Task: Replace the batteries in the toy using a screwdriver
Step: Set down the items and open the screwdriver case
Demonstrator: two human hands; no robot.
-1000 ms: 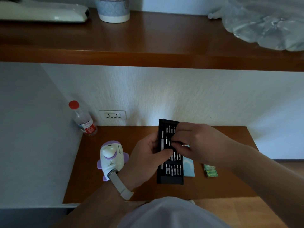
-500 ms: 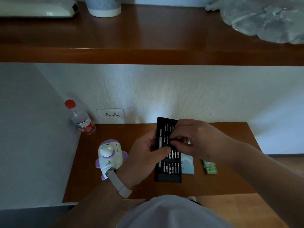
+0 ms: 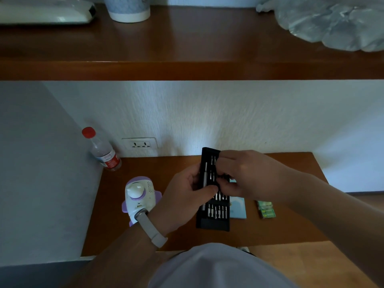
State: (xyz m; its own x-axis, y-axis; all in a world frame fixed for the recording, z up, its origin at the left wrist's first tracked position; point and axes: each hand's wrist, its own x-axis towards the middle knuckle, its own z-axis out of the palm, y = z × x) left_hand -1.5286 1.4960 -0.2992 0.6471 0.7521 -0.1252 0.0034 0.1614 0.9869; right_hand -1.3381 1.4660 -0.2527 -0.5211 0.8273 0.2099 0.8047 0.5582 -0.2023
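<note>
A black screwdriver bit case (image 3: 213, 220) lies open on the wooden table (image 3: 108, 229), with rows of silver bits and a silver driver handle (image 3: 205, 175) along its left side. My left hand (image 3: 182, 202) grips the case's left edge, thumb across it. My right hand (image 3: 247, 173) reaches over the upper half of the case, fingertips pinched among the bits; what they hold is hidden. The white and purple toy (image 3: 138, 197) stands to the left of my left wrist. A green pack of batteries (image 3: 266, 209) lies to the right of the case.
A light blue card or box (image 3: 239, 208) lies under the case's right edge. A clear bottle with a red cap (image 3: 101, 150) stands in the back left corner beside a wall socket (image 3: 139, 144). A wooden shelf (image 3: 187, 69) overhangs the table, carrying a cup and a plastic bag.
My right fingers have shifted slightly up and left among the bits. The left hand keeps its hold on the case. The view has tilted a little.
</note>
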